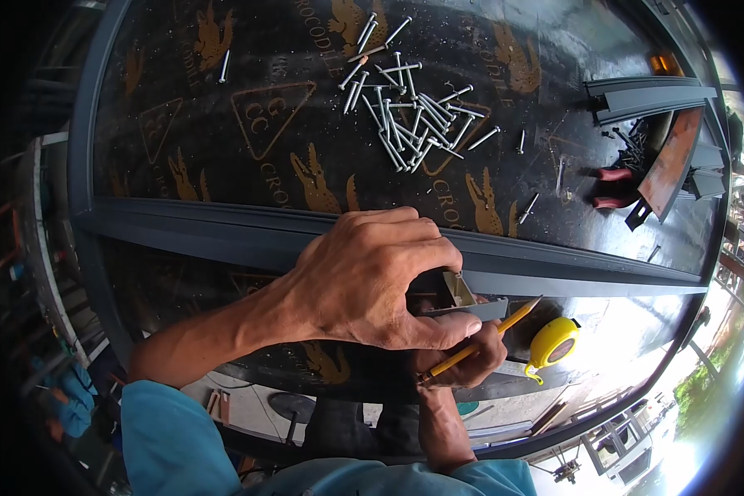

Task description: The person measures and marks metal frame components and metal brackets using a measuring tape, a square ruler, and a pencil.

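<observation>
My left hand [372, 273] is closed around a short cut piece of grey metal profile [489, 310], its thumb pressing the near side and its fingers over the top. A pale hollow end of that piece shows between thumb and forefinger. The hand lies over a long dark grey metal bar [554, 252] that crosses the table. Lower down and partly behind the left thumb, my right hand [471, 360] is curled round a yellow pencil [514, 317] whose tip points up to the right. Some right fingers are hidden beneath the profile piece.
A yellow tape measure [552, 343] lies right of my right hand. Several loose screws [413, 116] are heaped beyond the bar. At the right sit red-handled pliers [613, 188], dark screws [632, 147] and grey profile offcuts [653, 101]. Another person [70, 401] shows at far left.
</observation>
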